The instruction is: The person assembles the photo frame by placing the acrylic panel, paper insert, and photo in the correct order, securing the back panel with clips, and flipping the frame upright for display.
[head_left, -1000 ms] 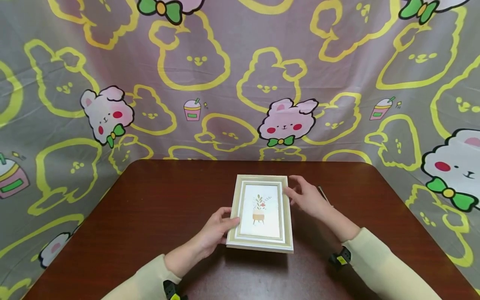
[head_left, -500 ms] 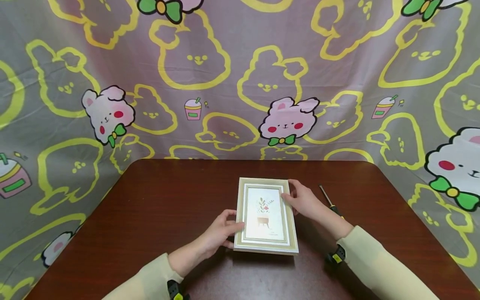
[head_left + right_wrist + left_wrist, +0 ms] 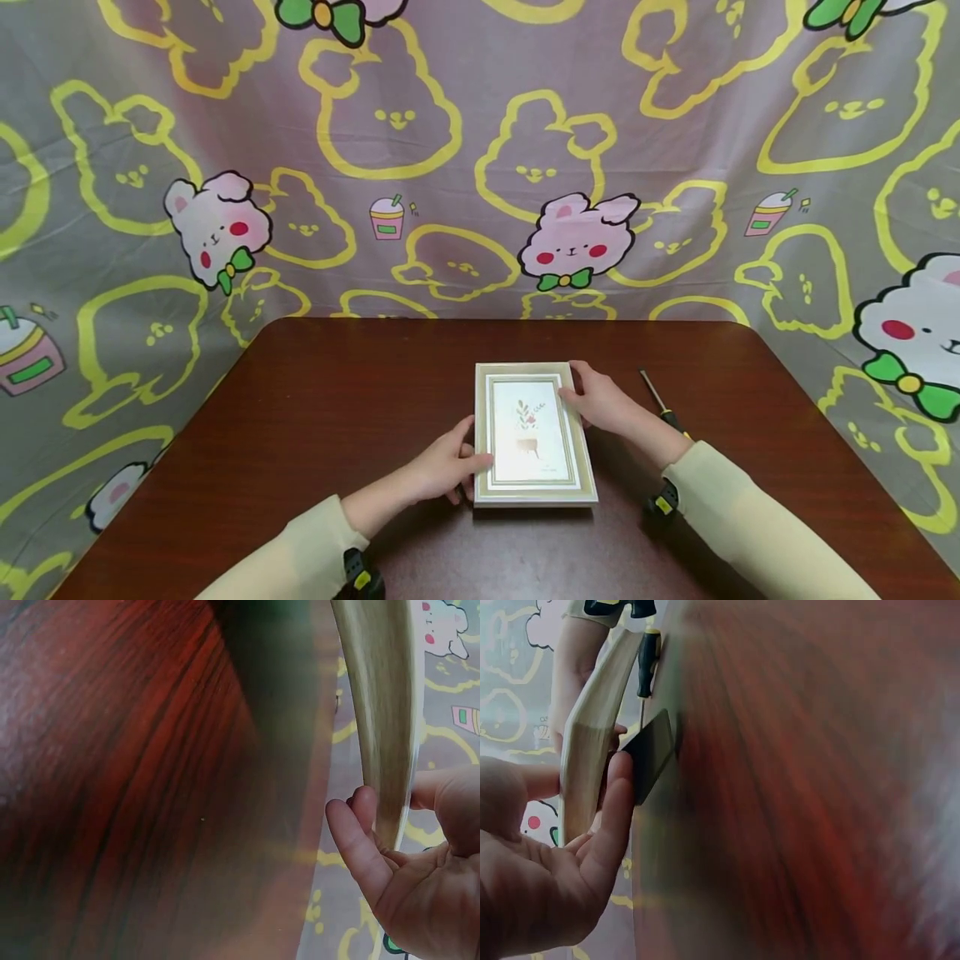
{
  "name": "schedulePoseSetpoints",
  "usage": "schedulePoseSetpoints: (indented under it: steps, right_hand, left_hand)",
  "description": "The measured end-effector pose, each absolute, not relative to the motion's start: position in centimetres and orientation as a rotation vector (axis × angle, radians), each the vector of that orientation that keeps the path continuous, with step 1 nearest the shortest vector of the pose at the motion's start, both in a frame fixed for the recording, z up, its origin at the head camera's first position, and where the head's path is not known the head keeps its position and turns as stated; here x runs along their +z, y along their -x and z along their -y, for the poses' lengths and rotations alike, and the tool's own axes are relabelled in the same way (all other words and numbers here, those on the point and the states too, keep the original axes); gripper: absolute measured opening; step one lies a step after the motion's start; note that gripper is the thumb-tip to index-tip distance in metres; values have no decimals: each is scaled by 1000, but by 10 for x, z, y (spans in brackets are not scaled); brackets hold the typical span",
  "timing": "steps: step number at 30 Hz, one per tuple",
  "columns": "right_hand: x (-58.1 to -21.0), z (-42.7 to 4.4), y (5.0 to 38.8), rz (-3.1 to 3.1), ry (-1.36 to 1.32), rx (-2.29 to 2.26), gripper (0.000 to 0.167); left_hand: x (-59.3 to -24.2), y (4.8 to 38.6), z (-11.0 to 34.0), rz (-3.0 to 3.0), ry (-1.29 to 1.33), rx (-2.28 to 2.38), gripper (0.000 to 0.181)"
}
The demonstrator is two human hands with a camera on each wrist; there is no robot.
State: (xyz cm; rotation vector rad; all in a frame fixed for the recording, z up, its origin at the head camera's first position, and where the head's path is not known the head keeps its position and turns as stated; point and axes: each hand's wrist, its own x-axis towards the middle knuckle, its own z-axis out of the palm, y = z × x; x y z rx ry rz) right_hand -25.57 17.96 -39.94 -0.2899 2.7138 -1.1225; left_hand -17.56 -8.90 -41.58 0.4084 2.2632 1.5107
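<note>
A cream picture frame (image 3: 534,437) with a potted-plant print is held face up over the table. My left hand (image 3: 442,468) grips its left side near the lower end, thumb on the front border and fingers underneath. Higher on the opposite side, my right hand (image 3: 602,406) pinches the border between thumb and fingers. In the left wrist view a dark flap (image 3: 652,754), seemingly the frame's stand, sticks out behind it, close to my left fingertips. The right wrist view shows the frame's side edge (image 3: 386,712) between thumb and fingers. Most of the frame's back is hidden.
A screwdriver (image 3: 663,407) with a black and yellow handle lies on the brown table (image 3: 360,375), to the right of the frame, partly behind my right forearm. A patterned curtain (image 3: 450,192) hangs along the table's far edge and sides.
The frame has shifted slightly right and nearer to me, and its tilt has changed. Both hands moved along with it. More of the screwdriver shows beside my right arm.
</note>
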Motion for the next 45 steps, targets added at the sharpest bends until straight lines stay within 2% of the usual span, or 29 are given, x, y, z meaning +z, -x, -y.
schedulePoseSetpoints:
  steps: [18, 27, 39, 45]
  right_hand:
    - [-413, -182, 261, -2856, 397, -696, 61]
    - [-420, -183, 261, -2901, 437, -588, 59]
    - [-419, -176, 264, -2907, 431, -483, 58]
    - [-421, -175, 264, -2915, 435, -448, 54]
  left_hand:
    - [-427, 182, 91, -2418, -508, 1196, 85]
    - [-426, 186, 85, -2440, -482, 1171, 67]
    - [-424, 185, 82, -2504, -483, 1079, 60]
    - [-424, 185, 83, -2490, -490, 1090, 71]
